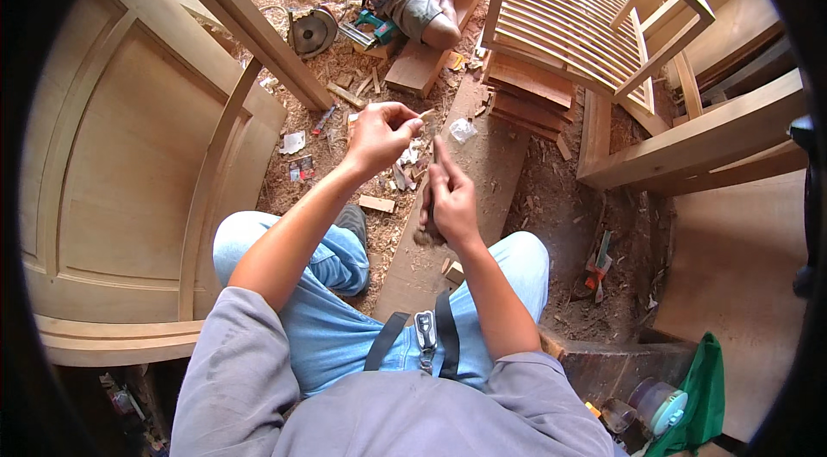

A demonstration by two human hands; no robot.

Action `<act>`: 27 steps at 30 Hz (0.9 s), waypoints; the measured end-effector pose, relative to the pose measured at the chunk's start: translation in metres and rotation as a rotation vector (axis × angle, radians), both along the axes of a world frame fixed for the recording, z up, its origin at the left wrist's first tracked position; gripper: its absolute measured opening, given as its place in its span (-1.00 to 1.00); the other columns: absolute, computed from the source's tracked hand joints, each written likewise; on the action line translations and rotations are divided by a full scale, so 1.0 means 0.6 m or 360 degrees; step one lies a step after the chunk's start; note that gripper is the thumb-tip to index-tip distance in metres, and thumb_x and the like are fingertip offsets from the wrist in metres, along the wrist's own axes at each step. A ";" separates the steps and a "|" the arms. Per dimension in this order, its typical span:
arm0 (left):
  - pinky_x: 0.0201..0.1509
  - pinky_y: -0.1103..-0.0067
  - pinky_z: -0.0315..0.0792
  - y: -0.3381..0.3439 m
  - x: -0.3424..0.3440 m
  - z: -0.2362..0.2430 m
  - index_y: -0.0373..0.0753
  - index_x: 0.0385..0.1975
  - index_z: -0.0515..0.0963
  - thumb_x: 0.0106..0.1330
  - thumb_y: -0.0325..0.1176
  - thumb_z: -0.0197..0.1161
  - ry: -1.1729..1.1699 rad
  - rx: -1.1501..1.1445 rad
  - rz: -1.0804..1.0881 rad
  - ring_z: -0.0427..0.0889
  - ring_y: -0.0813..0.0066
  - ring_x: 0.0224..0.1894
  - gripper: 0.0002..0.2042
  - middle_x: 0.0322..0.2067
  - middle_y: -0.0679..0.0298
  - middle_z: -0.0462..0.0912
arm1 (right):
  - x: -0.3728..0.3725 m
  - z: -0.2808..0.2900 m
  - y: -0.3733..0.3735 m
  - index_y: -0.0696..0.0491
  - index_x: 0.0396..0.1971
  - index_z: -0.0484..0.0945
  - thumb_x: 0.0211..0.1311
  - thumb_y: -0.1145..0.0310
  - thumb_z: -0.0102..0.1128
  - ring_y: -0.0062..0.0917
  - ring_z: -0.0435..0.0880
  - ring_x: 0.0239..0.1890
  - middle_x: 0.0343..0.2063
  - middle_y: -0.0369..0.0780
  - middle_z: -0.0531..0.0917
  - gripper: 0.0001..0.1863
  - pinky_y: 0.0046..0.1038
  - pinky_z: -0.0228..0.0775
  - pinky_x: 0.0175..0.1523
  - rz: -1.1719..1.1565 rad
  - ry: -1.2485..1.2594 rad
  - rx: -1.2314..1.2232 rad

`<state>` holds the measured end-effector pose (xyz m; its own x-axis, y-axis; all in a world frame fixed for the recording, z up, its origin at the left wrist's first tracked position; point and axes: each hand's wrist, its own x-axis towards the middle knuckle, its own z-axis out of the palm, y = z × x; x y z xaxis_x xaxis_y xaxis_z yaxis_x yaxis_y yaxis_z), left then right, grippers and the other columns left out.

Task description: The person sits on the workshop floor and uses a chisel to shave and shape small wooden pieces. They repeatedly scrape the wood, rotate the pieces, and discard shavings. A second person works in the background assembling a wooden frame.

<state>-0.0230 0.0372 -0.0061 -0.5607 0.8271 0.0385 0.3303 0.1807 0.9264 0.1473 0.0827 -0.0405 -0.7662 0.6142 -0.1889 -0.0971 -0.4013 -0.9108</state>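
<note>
In the head view, the left hand (379, 136), just above the middle of the frame, pinches a small pale sliver (426, 114) between thumb and fingertips. The right hand (450, 203), a little lower and to the right, is wrapped around a dark tool (438, 149), its narrow end pointing up and its thick, brownish end hanging low; its exact kind is too unclear to tell. Sliver and tool are apart, both above the long plank (487, 164) and the shavings that run down the centre.

To handle this well, I would pinch the sliver lightly, since so thin a piece probably snaps easily, and leave its working end clear of the fingertips. Turning the tool calls for a relaxed wrist, with its upper end pointed away from the left thumb. Resting the forearms on the knees (521, 263) should steady both hands. Working over the bare plank is wise: a dropped sliver would be hard to find among the offcuts (376, 204) at centre left, or near the circular saw (313, 31) at upper left.
</note>
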 end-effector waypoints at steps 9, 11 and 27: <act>-0.33 0.65 0.54 -0.021 0.008 -0.016 -0.36 -0.24 0.68 0.35 -0.43 0.32 -0.0282 -0.0004 -0.0006 0.64 0.66 -0.43 -0.87 -0.42 0.30 0.73 | 0.061 -0.057 0.101 -0.22 0.49 0.17 0.59 0.32 -0.09 -0.64 0.42 -0.78 -0.69 -0.36 0.39 -0.46 -0.53 0.37 -0.68 -0.0548 0.0111 -0.0024; -0.29 0.63 0.58 -0.014 -0.001 -0.017 -0.34 -0.21 0.68 0.37 -0.42 0.31 -0.0470 0.0011 0.0113 0.66 0.65 -0.38 -0.87 -0.37 0.29 0.74 | 0.051 -0.075 0.068 -0.18 0.48 0.19 0.57 0.33 -0.04 -0.66 0.40 -0.78 -0.72 -0.36 0.40 -0.46 -0.55 0.35 -0.68 -0.0154 0.0268 0.0207; -0.26 0.54 0.56 -0.011 0.008 0.000 -0.35 -0.27 0.70 0.29 -0.49 0.34 0.0865 0.0305 0.0058 0.73 0.42 -0.38 -0.90 -0.36 0.13 0.76 | 0.016 -0.031 -0.002 -0.09 0.50 0.15 0.55 0.39 -0.04 -0.70 0.35 -0.79 -0.70 -0.38 0.39 -0.43 -0.58 0.34 -0.67 0.0212 0.0130 0.0067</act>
<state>-0.0182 0.0306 -0.0062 -0.4465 0.7577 0.4760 0.7646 0.0466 0.6429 0.1569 0.0817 -0.0589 -0.8531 0.5123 -0.0991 -0.1199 -0.3773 -0.9183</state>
